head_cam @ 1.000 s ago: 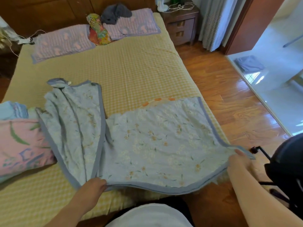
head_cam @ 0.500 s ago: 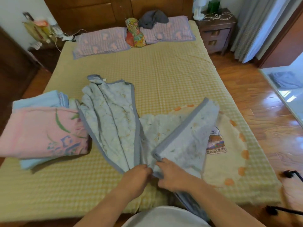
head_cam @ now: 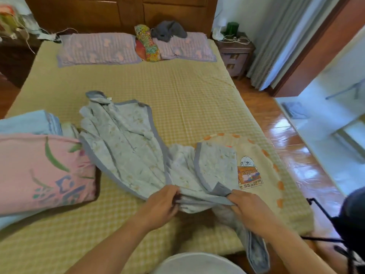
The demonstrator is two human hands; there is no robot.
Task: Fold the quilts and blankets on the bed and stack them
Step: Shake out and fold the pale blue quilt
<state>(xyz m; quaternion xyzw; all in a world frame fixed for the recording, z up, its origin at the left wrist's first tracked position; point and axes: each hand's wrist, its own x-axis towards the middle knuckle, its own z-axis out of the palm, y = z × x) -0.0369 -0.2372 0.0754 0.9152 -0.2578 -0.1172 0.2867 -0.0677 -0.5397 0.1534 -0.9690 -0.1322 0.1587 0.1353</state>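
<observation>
Pinching blue quilt edge: left hand and right hand both gripping.
Risking skewed fold; far end is lying bunched, loose tail dangling off bed.

— What sort of place is this?

— A bedroom in a home. A wide bed with a yellow checked cover fills most of the view, backed by a dark wooden headboard.

— What else points that way?

— Two lilac pillows lie at the head, with a grey garment dropped on one. A small bedside cabinet with drawers stands just beside the bed, cables coiled on top. Pale curtains hang near it.

— And the floor?

— Glossy wooden boards, leading to an open doorway onto a lighter tiled room. Folded bedding sits stacked on the mattress, a pink piece on top.
</observation>
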